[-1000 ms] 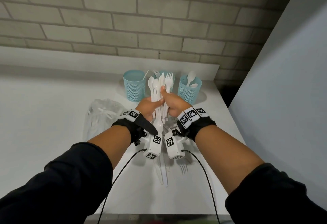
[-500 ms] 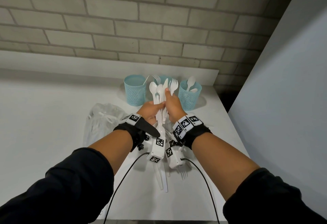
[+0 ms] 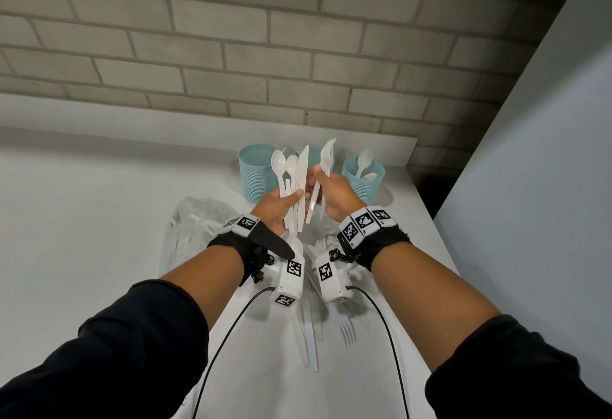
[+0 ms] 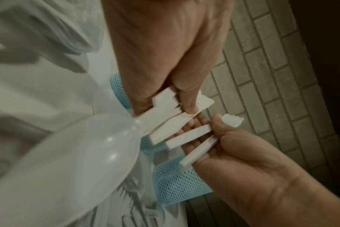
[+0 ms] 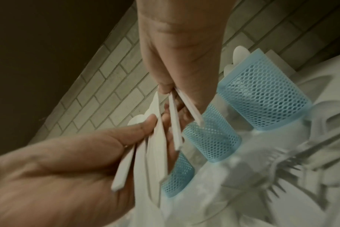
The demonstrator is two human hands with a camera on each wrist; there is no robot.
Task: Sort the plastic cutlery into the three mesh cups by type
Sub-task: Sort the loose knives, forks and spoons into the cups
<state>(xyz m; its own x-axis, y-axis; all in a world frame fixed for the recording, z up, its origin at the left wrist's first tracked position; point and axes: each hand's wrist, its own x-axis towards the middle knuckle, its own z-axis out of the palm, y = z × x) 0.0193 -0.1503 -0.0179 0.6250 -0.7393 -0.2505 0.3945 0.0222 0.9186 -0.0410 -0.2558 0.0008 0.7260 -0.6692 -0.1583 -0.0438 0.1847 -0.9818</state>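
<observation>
Head view: a white table (image 3: 99, 219) runs to a brick wall (image 3: 298, 37) at the far side. On it, near the far edge, stand three light-blue mesh cups in a row: the left cup (image 3: 253, 173), the middle cup (image 3: 314, 157) mostly hidden behind the hands, and the right cup (image 3: 362, 183) with two white spoons (image 3: 364, 163) in it. A crumpled clear plastic bag (image 3: 195, 229) lies left of the hands. Loose white cutlery (image 3: 311, 345) lies on the table near the person, a fork (image 3: 347, 332) among it. The left hand (image 3: 276, 208) grips a bundle of spoons and a knife (image 3: 293, 183), heads pointing up. The right hand (image 3: 334, 195), just beside it, pinches a fork and another handle (image 3: 323, 173) drawn apart from that bundle. Both hands are raised in front of the cups.
</observation>
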